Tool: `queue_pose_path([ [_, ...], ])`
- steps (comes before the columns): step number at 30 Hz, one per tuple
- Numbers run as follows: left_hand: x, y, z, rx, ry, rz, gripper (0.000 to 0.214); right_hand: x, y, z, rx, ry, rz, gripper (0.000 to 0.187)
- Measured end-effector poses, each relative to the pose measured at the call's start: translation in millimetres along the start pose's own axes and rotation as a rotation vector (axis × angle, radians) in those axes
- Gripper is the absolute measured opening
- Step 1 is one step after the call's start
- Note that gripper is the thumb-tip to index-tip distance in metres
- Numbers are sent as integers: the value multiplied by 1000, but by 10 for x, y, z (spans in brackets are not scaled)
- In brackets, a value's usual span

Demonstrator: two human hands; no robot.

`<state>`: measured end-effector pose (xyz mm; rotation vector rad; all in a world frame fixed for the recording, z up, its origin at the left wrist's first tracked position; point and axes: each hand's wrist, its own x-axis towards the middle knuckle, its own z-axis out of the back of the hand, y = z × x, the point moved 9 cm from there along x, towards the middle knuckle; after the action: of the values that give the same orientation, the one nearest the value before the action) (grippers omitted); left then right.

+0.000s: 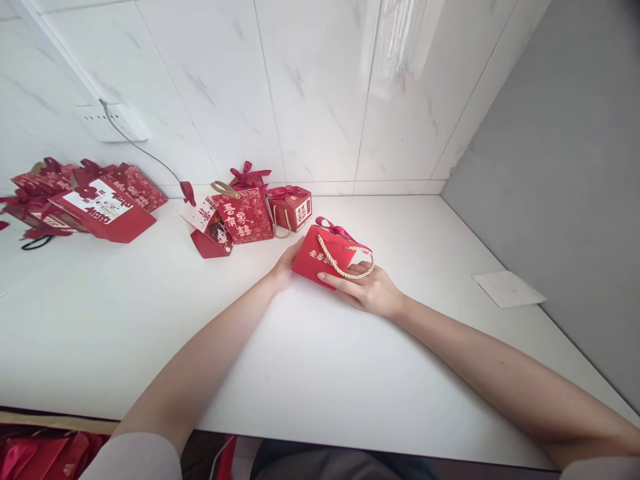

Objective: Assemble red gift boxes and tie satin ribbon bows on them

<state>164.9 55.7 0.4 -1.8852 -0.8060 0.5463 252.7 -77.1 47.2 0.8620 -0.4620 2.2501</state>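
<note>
A small red gift box [308,256] with pale lettering, a twisted gold cord handle and a dark red ribbon bow is held between both hands, tilted, over the white table. My left hand [287,270] grips its left side, the fingers partly hidden behind it. My right hand [373,288] is closed round its right side, with a finger along the front lower edge by the cord. Just behind stand a red box with a ribbon [287,212], a patterned red box with a tan strap [245,217] and a red-and-white box [213,240].
Several red gift boxes [113,207] are heaped at the left. A white sheet of paper [509,289] lies on the white table [320,373] near the grey panel at right. A cable hangs from the wall socket [113,123]. More red boxes [50,457] sit below the table edge.
</note>
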Motion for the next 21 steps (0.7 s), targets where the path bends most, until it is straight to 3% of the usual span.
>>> queue_pose_path([
  [4,4,-58,54,28,-23,-109,55,-22,-121,11,-30,-18,-54,63],
  [10,-47,-179,62,107,-43,-298,59,-57,-140,-11,-74,32,-16,63],
  [15,-55,-128,76,209,0,-258,67,-77,-133,-23,-56,32,40,57],
  [21,-64,-159,40,250,26,-275,70,-77,-250,66,-36,-125,-68,48],
])
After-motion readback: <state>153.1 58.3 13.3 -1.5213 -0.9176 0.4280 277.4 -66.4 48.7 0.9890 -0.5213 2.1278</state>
